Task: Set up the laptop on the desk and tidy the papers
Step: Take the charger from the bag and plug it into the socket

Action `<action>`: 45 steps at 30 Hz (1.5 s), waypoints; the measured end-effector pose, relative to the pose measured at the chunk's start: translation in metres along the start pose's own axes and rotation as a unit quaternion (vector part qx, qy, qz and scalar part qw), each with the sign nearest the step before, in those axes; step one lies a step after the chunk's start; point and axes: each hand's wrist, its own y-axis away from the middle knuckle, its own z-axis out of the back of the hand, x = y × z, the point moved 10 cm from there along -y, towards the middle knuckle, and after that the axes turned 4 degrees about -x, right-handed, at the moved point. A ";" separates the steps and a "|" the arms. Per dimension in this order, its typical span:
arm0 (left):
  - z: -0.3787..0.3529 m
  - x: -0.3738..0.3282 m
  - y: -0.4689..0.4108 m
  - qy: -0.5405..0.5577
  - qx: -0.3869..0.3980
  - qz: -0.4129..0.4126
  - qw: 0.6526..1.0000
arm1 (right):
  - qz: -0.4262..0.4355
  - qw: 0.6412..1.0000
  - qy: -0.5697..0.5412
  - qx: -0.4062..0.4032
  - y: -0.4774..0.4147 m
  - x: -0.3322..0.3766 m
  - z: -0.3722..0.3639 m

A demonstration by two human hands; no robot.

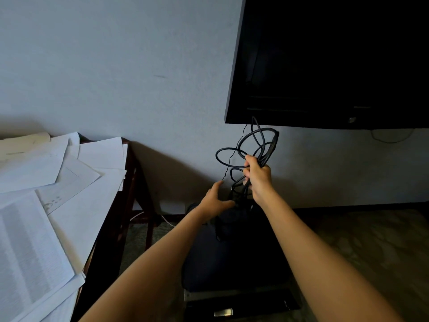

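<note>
- Plainly, the right hand [258, 176] was raised with its fingers curled tight round a bundle of black cable [250, 147]; loose loops fanned out above and to the left of the knuckles.
- The topmost loop reached up to the lower edge of the television [336, 61], which hung on the wall [116, 66] above and to the right of those fingers.
- The left hand [214, 201] sat lower and to the left of the right one, fingers spread and relaxed, thumb lifted, holding nothing.
- Its fingertips lay at the top of a dark bag [232, 252]; whether they touched it I could not tell.
- The cable's lower strands dropped between the two hands toward the bag.
- The papers [46, 205] lay well to the left of the left fingers, scattered and overlapping across the desk [109, 240], several sheets jutting past its right edge.
- Between that desk edge and the left fingers was an open gap of bare wall and floor.
- To the right of the right fingers, carpet [371, 240] stretched unobstructed below the television.
</note>
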 end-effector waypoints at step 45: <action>0.208 -0.170 0.089 -0.055 -0.150 -0.158 0.974 | 0.216 0.935 -0.168 0.226 0.123 0.235 -0.144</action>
